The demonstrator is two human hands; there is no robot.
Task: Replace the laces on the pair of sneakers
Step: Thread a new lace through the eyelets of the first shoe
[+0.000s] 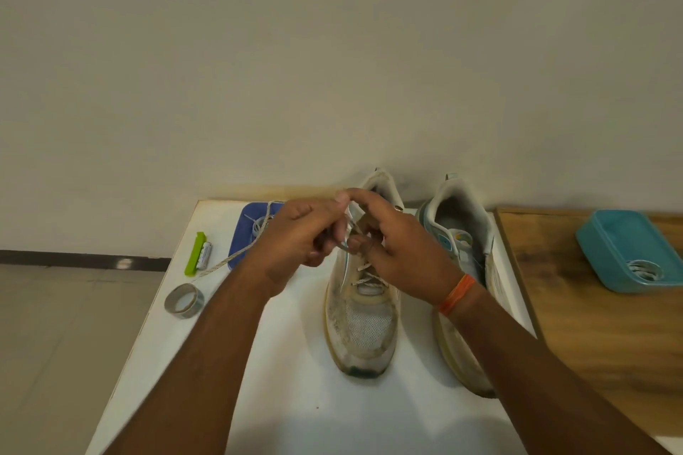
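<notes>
Plain pale wall behind, tiled floor at far left, and a white table (295,399) butted against a wooden table (606,325) on its right. Taking the left sneaker (364,310) as landmark and reading left to right: well to its left, near the white table's edge, a roll of grey tape (183,300) lying flat; beyond that, farther back, a green clip-like holder (194,253) with a small battery (205,253) touching it. Nearer the sneaker, still left and behind, a blue tray (245,233) holding a coiled lace, mostly hidden by the left hand (301,233). Running from that hand down and leftward toward the tape, a speckled pale lace (236,254), its loose end resting on the table. Left hand curled, pinching the lace just above the sneaker's upper eyelets; right hand (397,247), orange band (455,294) at the wrist, also curled and pinching lace at the same spot, index finger arched over toward the left hand. Landmark sneaker itself standing upright, toe toward the camera, lower eyelets threaded. Just right of it, the right sneaker (462,233), parallel, partly covered by the right forearm, lacing hard to make out. Well right of both, on the wooden table, a teal tray (621,244) with a coiled white lace (645,270) in its near corner.
</notes>
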